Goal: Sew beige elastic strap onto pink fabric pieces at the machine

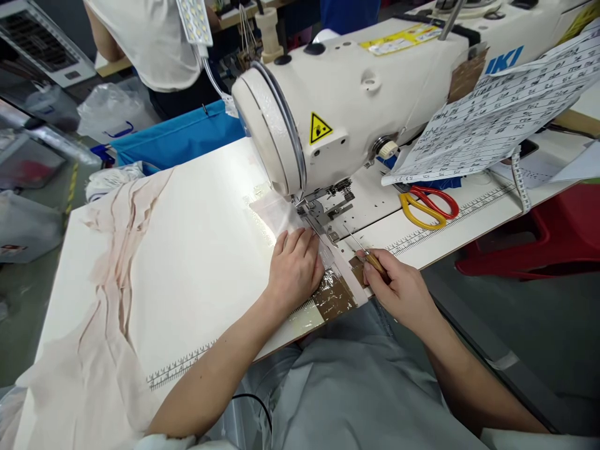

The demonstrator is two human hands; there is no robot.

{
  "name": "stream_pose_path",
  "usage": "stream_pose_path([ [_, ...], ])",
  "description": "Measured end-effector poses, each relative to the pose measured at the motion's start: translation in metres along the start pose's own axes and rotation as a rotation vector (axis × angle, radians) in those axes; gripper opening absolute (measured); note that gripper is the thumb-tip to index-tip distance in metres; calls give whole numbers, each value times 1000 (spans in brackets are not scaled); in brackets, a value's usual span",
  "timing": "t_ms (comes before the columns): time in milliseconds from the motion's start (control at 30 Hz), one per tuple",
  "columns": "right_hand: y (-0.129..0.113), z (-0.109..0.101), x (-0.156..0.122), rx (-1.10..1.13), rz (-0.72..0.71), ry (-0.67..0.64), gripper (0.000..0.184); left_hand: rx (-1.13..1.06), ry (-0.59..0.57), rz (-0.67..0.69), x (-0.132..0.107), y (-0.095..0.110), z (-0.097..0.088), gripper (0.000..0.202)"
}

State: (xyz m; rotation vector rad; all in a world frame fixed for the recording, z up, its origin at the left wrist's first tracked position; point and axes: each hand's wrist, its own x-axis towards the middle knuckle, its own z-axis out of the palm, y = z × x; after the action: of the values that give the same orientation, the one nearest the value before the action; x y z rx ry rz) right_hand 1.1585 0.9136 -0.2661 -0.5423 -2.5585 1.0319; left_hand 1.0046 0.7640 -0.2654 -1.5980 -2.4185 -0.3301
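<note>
My left hand [295, 265] lies flat, fingers together, pressing a thin pale strip of fabric [281, 212] onto the sewing table just in front of the presser foot [313, 209]. My right hand [398, 284] is closed on a wooden-handled awl [370, 255]; its metal point reaches toward the needle plate. The cream sewing machine [347, 94] stands right behind both hands.
Pale pink fabric [107, 275] is heaped along the table's left side. Red and yellow scissors [429, 206] lie right of the machine under a printed sheet [497, 119]. Another person in a white top [150, 44] stands behind a blue bin [178, 137]. A red stool [539, 237] is at the right.
</note>
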Motion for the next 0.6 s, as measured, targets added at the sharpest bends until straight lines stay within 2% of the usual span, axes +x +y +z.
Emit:
stream_pose_path([
  [333,-2,-1,-1,26,19,7,23,-14,-50,-8,-1,-1,-1,41],
  [600,-2,-1,-1,30,9,16,25,-9,-32,3,-1,1,1,40],
])
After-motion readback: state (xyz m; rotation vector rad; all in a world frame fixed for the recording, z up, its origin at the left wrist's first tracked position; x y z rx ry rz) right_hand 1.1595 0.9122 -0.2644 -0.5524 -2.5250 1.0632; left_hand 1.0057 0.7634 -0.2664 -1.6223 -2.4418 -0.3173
